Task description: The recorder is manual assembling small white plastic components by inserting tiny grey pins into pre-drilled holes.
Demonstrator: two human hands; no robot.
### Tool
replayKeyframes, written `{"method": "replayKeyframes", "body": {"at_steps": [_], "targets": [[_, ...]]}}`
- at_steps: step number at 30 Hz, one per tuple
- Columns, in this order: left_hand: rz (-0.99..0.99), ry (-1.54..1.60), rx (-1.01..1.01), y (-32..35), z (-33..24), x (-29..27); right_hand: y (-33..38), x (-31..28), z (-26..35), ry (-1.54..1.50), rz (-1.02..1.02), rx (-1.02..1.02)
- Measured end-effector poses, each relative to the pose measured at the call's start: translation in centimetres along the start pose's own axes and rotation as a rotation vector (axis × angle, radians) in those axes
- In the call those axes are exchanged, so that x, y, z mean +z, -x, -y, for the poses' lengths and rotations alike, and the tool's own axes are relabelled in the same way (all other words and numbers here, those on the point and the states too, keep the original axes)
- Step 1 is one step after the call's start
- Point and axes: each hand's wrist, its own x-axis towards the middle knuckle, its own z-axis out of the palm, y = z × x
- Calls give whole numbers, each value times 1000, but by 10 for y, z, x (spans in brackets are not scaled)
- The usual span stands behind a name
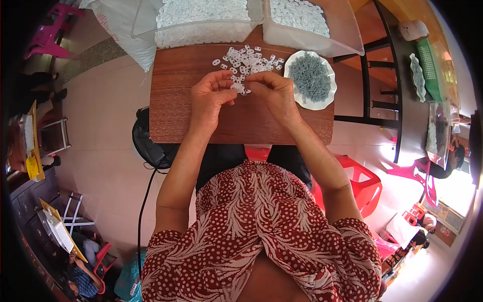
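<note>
My left hand [211, 95] and my right hand [274, 90] meet over a small wooden table [176, 110]. Their fingertips pinch a small white plastic piece [237, 87] between them. Just beyond the fingers lies a loose pile of small white plastic pieces [249, 59] on the tabletop. To the right of my right hand stands a white scalloped dish [326, 103] filled with small grey metal parts [309, 76].
Two clear plastic bins, one [201, 22] at the back left and one [312, 25] at the back right, hold many white pieces. A black bag [146, 141] lies on the floor at the table's left. A red plastic stool [365, 183] stands by my right elbow.
</note>
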Motion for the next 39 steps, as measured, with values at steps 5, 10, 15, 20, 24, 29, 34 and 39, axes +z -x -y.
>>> {"method": "replayKeyframes", "body": {"at_steps": [5,10,15,20,24,29,34,39], "targets": [[35,-8,-18,9,-6,6,8,4,4,-54,40,32],[80,7,-35,13,-7,10,15,2,9,-1,0,55],[34,57,-34,16,-1,7,18,-3,18,-178,-68,255],[-161,-301,23,5,37,-29,-18,-48,41,-194,-201,158],[-317,-826,301,-32,55,-56,-83,-122,57,174,-388,-66],[-387,-1178,592,-78,49,-43,-98,-113,69,273,-542,-225],[-285,-1533,580,-101,52,-37,-52,-67,38,259,-330,-176],[-264,-1374,707,-101,56,-46,-16,-44,-5,248,-201,-88]]}}
